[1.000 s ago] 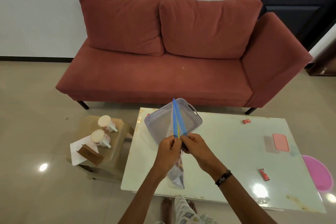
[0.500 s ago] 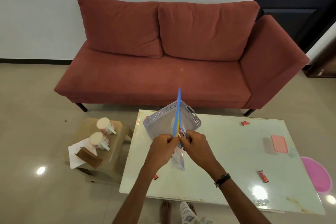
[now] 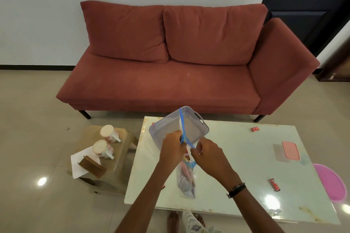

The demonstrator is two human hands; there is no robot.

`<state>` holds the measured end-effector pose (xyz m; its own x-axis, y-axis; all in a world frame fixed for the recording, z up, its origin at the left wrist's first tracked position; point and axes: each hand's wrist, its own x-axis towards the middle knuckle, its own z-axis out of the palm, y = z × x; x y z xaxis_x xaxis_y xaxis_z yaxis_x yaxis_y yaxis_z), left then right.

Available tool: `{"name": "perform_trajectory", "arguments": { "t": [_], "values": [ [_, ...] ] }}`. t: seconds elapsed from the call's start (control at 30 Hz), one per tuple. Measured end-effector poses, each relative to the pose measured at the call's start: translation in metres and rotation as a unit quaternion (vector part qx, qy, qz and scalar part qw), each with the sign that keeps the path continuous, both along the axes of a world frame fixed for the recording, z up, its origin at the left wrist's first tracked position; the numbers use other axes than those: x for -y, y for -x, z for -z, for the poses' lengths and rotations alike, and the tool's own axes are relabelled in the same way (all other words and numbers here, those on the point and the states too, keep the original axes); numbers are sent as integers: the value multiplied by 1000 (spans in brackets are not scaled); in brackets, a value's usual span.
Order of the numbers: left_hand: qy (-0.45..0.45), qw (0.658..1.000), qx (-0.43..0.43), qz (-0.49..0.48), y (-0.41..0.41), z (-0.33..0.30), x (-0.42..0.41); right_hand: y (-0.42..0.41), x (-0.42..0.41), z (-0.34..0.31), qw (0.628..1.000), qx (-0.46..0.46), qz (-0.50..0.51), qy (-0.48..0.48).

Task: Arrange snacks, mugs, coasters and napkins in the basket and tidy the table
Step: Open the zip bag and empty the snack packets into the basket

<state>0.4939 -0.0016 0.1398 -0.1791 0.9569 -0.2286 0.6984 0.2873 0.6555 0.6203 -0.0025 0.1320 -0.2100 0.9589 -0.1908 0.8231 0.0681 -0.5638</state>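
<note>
At centre frame you hold a clear zip bag [image 3: 186, 179] hanging upright over the table [image 3: 236, 157], so its snacks settle at the bottom. Your left hand [image 3: 171, 149] and right hand [image 3: 207, 157] each pinch one side of its blue mouth, likely parting or sealing it. Just behind, the basket [image 3: 198, 125] looks empty. Loose red snacks [image 3: 274, 184] lie right; two mugs [image 3: 103, 148] wait on the stool at left.

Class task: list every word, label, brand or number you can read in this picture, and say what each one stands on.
No text can be read.
Red wrapper in the clear bag: white print, blurred.
Red wrappers on the table, at and: too small.
Two mugs: red pattern, no words legible.
</note>
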Motion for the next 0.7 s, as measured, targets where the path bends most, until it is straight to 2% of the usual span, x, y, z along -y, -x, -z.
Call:
{"name": "perform_trajectory", "arguments": {
  "t": [0.13, 0.3, 0.43, 0.6, 0.7],
  "values": [
    [-14, 1000, -3, 18, -8, 1, 3, 13, -18, -3, 999, -27, 3, -29],
    [-19, 999, -10, -27, 3, 2, 6, 8, -26, 0, 998, 24, 46, -47],
    [-20, 1000, -15, -11, 5, 3, 9, 7, -26, 1, 997, 52, 47, -28],
    [10, 1000, -24, 7, 4, 5, 12, 21, -40, 1, 999, 5, 30, -40],
    [24, 996, -84, 31, 9, 9, 16, 20, -34, 5, 1000, -23, 5, -19]
  ]
}}
